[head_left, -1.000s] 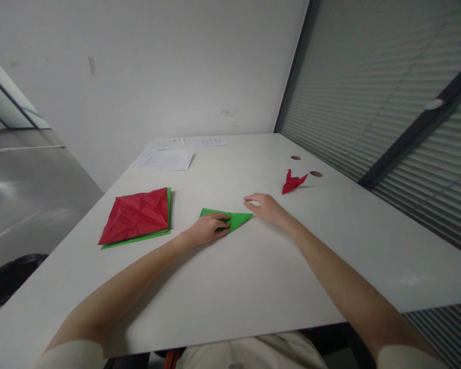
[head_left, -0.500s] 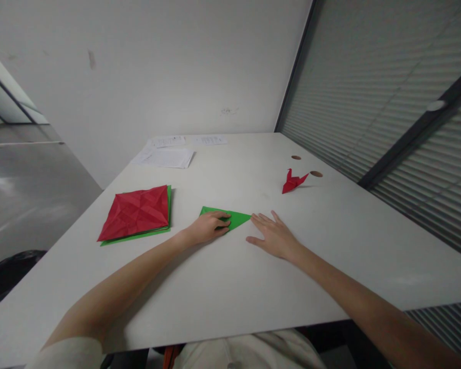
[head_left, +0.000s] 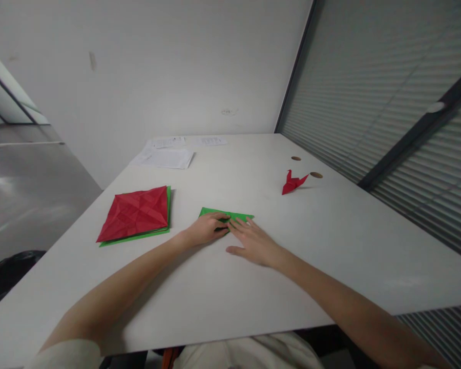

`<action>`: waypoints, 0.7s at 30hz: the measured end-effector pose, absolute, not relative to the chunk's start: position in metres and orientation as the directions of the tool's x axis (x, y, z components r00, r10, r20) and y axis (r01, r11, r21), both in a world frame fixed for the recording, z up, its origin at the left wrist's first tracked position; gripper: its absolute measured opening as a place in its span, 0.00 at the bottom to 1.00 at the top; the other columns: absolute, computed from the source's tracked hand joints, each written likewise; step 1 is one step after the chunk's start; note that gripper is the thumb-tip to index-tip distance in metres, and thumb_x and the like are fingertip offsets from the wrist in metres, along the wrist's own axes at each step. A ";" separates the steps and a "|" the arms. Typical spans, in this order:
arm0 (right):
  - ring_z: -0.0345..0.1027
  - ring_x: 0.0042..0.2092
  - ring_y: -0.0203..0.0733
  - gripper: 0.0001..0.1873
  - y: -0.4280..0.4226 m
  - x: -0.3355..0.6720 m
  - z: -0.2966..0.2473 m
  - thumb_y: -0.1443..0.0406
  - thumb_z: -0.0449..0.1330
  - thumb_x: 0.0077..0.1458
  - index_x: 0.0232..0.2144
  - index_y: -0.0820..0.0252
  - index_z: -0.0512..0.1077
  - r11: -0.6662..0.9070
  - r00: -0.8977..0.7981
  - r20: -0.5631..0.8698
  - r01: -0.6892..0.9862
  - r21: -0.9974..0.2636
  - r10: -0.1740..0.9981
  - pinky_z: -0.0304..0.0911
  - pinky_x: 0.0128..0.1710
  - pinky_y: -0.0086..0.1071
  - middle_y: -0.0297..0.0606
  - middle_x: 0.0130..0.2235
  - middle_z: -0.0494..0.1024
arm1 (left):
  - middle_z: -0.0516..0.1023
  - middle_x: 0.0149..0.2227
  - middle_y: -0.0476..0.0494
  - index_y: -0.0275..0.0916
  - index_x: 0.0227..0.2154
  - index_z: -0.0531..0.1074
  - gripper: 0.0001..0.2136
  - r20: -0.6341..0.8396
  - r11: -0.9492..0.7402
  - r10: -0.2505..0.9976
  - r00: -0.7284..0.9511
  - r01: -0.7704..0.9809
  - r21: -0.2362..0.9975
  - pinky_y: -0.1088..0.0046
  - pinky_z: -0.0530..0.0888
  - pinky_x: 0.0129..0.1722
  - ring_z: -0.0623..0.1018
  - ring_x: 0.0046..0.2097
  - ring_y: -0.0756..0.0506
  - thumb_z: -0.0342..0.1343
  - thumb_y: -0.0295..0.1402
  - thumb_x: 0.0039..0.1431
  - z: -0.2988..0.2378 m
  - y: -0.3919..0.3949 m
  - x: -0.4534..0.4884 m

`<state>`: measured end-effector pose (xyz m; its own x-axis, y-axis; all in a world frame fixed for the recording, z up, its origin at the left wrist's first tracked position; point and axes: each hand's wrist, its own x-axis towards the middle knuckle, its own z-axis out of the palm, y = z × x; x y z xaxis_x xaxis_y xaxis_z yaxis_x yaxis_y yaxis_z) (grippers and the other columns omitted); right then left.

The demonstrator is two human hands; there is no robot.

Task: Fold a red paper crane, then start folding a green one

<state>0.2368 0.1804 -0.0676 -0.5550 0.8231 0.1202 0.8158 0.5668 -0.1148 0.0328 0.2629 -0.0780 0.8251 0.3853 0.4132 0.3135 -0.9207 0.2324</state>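
Observation:
A folded piece of green origami paper lies flat on the white table in front of me, its near part hidden under my hands. My left hand holds its left half down with bent fingers, the thumb close to the fingertips. Across the paper's right half lies my right hand, open, its fingers spread and the thumb out on the tabletop. The two hands' fingertips nearly meet at the middle of the paper.
A stack of red and green paper squares sits to the left, a creased red sheet on top. Beyond my right hand stands a red paper crane, near two round table holes. Printed sheets lie at the back left.
My right hand has slid left from the paper's right tip onto its right half. The left hand stays in place on the paper.

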 end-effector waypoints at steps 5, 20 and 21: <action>0.53 0.65 0.56 0.46 0.174 0.248 -0.079 0.39 0.45 0.57 0.63 0.68 0.57 0.513 -0.500 0.133 0.854 -0.091 0.856 0.41 0.65 0.52 0.56 0.63 0.61 | 0.76 0.50 0.36 0.38 0.40 0.79 0.10 0.409 -0.916 0.398 0.821 0.335 0.220 0.68 0.72 0.52 0.76 0.50 0.42 0.54 0.34 0.63 -0.079 0.262 0.032; 0.60 0.60 0.58 0.28 0.189 0.296 -0.074 0.50 0.49 0.61 0.58 0.57 0.67 0.320 -0.296 0.174 0.939 -0.125 0.939 0.41 0.63 0.60 0.43 0.59 0.69 | 0.73 0.54 0.35 0.36 0.40 0.78 0.17 0.268 -0.885 0.459 0.847 0.409 0.224 0.64 0.69 0.56 0.74 0.54 0.39 0.55 0.46 0.60 -0.067 0.256 0.034; 0.62 0.58 0.56 0.26 0.192 0.298 -0.072 0.53 0.50 0.62 0.57 0.58 0.67 0.328 -0.300 0.179 0.932 -0.155 0.937 0.43 0.63 0.58 0.43 0.58 0.71 | 0.74 0.53 0.35 0.36 0.40 0.77 0.18 0.259 -0.879 0.471 0.843 0.424 0.219 0.63 0.70 0.55 0.75 0.53 0.38 0.56 0.47 0.59 -0.066 0.255 0.035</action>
